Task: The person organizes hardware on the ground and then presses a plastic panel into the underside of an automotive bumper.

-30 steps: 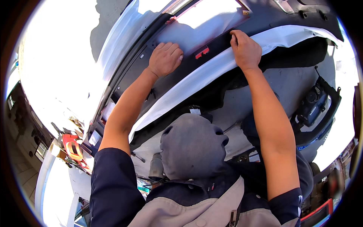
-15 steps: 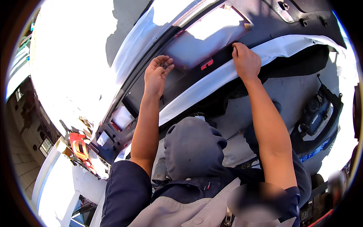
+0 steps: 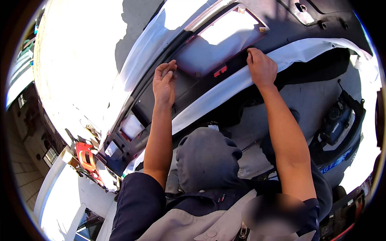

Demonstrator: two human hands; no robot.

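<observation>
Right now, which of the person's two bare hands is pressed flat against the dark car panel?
The right hand, lying flat on the dark panel's edge above the white strip. The left hand is lifted, fingers curled.

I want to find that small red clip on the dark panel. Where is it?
In the head view, the red clip sits upper centre on the dark panel, between the left hand and right hand.

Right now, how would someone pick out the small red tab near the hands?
Find the raised white car panel overhead, then its dark trim strip. The small red tab sits on that strip between the left hand and right hand, the only red mark there.
</observation>
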